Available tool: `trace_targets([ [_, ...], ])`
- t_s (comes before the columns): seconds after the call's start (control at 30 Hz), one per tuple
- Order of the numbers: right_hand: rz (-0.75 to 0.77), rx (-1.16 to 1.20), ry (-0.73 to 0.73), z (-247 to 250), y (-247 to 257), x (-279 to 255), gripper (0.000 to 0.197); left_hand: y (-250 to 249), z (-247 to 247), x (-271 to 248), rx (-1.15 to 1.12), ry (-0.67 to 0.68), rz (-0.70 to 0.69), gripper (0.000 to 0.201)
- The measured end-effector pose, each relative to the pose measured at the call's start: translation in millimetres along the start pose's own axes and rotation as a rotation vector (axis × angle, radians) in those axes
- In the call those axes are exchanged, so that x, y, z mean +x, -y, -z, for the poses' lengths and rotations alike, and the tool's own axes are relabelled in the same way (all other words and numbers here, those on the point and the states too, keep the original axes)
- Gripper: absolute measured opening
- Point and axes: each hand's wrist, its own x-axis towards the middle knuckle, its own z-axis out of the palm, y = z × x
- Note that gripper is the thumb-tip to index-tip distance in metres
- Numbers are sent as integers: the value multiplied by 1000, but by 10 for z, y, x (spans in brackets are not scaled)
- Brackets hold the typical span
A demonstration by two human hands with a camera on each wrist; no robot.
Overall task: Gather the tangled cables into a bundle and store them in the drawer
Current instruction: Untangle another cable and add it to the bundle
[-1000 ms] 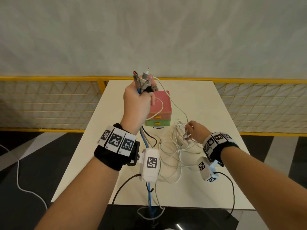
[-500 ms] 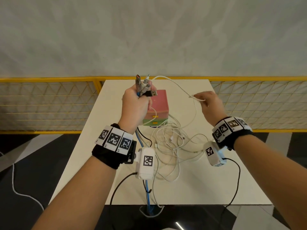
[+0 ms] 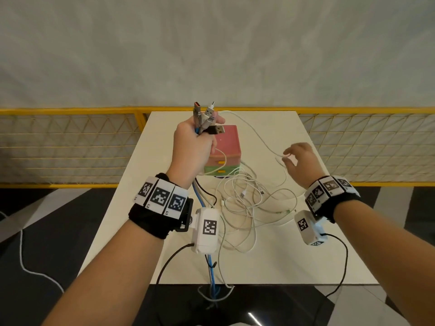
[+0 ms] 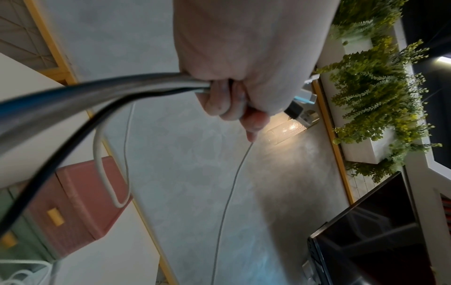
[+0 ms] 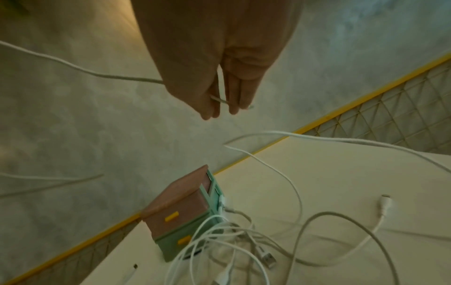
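Note:
My left hand is raised above the white table and grips a bunch of cable ends, their plugs sticking up out of the fist. The blue, black and grey cords hang down from it. A tangle of white cables lies on the table in front of a small drawer box with a pink upper and a green lower drawer, both closed. One white cable runs from the left fist to my right hand, which pinches it lightly between thumb and fingers.
A yellow mesh fence and a grey wall stand behind the table. Some cords hang over the table's front edge toward the dark floor. The left wrist view shows planters and a dark screen off to the side.
My right hand lifted a white cable from the tangle, then moved down and to the right along it. The left hand has stayed raised with its bunch of ends.

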Motion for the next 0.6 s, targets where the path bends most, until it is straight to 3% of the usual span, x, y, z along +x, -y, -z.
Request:
trace_targets([
  [0.07,25,65,-86,133,89,11,13,-13,3,-16,11,12,-2,22],
  [0.13,27,115,-41,325,270,-28,14,-26,6,-41,3,48,-13,22],
  [0.2,58,78,215,544,496,-166,13,-41,6,-89,25,119,-35,23],
  [0.3,147,-107,757,817,802,-489,8,-61,3,-165,61,166,-53,33],
  [0.33,162,-140,889,885,881,-594,9,-76,7,-186,56,168,-55,37],
  [0.4,158,-208,1017,1009,995,-770,28,-129,8,-233,56,183,-78,32],
  [0.43,156,-264,1020,1062,1029,-830,41,-169,6,-267,54,205,-92,29],
  [0.5,206,-393,909,1145,1069,-903,60,-254,0,-347,50,263,-122,51],
  [0.6,365,-382,618,1184,1154,-914,65,-366,4,-450,-43,429,-136,57],
])
